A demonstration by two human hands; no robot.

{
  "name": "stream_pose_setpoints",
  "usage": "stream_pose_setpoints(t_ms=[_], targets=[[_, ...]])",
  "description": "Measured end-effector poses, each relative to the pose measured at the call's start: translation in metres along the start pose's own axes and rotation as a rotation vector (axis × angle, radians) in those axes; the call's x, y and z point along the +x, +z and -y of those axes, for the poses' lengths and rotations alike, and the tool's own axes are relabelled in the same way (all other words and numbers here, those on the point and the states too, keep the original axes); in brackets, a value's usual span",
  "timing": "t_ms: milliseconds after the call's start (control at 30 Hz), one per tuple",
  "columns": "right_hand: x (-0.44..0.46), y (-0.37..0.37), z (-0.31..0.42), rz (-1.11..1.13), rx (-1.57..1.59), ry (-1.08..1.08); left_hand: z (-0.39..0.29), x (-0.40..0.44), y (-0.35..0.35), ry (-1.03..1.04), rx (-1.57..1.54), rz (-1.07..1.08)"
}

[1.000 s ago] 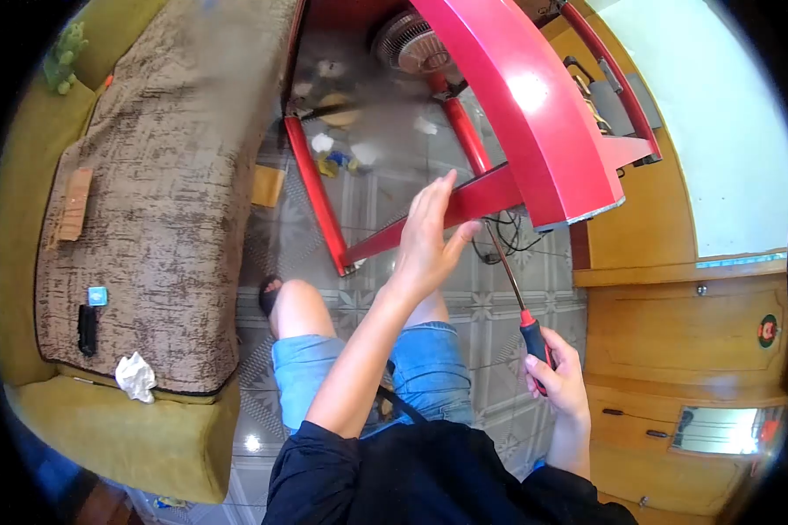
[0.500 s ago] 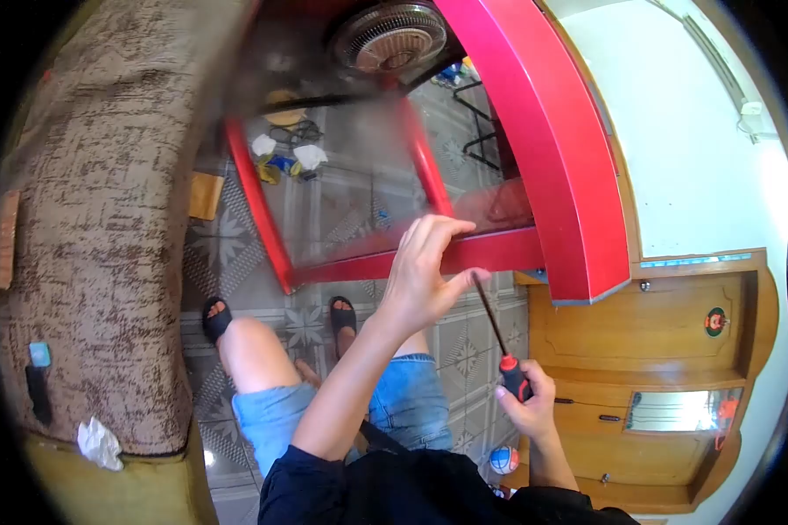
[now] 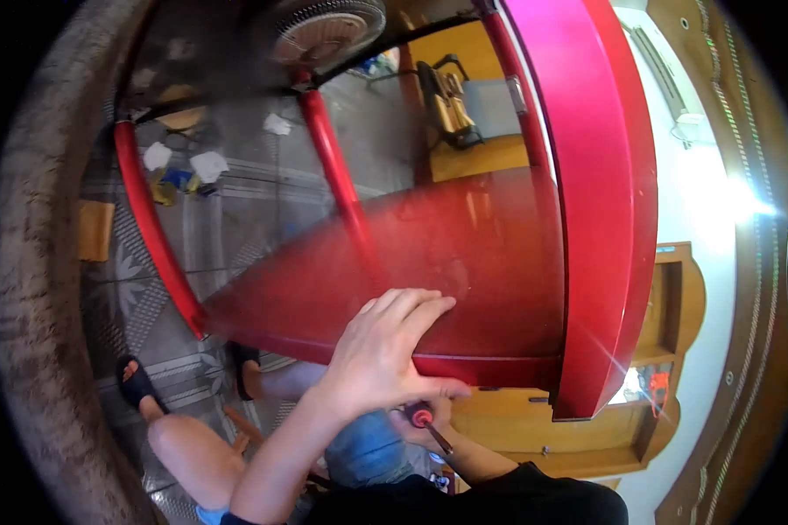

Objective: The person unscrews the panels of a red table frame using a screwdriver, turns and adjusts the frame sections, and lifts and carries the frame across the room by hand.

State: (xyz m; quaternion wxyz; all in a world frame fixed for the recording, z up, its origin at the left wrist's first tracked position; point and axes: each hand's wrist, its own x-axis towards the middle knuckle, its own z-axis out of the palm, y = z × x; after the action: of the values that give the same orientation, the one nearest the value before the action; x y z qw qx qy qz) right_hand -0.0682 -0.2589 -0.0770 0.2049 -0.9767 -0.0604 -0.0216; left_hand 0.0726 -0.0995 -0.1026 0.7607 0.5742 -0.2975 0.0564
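Observation:
My left hand (image 3: 385, 354) lies over the front edge of a red panel (image 3: 499, 289), fingers stretched across its surface and thumb hooked at the edge. This panel belongs to a red metal frame with legs (image 3: 324, 149) and a broad red side (image 3: 600, 201). Below and partly behind my left hand, my right hand (image 3: 439, 415) is closed around a screwdriver (image 3: 419, 415) with a red and black handle. Its shaft points down toward me, away from the panel.
A round grille like a fan's (image 3: 328, 35) sits inside the frame. Crumpled white paper (image 3: 208, 166) lies on the tiled floor. A patterned fabric surface (image 3: 44, 262) runs along the left, and a wooden cabinet (image 3: 534, 429) stands to the right.
The screwdriver has dropped lower and left, its tip swinging from upward to downward. My left hand stays on the panel edge. The view has shifted, showing more of the panel.

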Motion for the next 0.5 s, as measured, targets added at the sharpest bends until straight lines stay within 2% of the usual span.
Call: stream_pose_setpoints(t_ms=[33,67,267,500], targets=[[0.006,0.002,0.007,0.060,0.046,0.117,0.000,0.001,0.001,0.010,0.007,-0.024],[0.010,0.004,0.010,0.070,0.065,0.141,0.001,0.002,0.001,0.021,-0.026,-0.019],[0.017,0.025,0.008,0.104,0.057,0.145,0.005,0.007,0.001,0.034,-0.049,-0.075],[0.018,0.032,0.015,0.123,0.046,0.201,0.005,0.008,-0.003,0.047,-0.056,-0.013]])
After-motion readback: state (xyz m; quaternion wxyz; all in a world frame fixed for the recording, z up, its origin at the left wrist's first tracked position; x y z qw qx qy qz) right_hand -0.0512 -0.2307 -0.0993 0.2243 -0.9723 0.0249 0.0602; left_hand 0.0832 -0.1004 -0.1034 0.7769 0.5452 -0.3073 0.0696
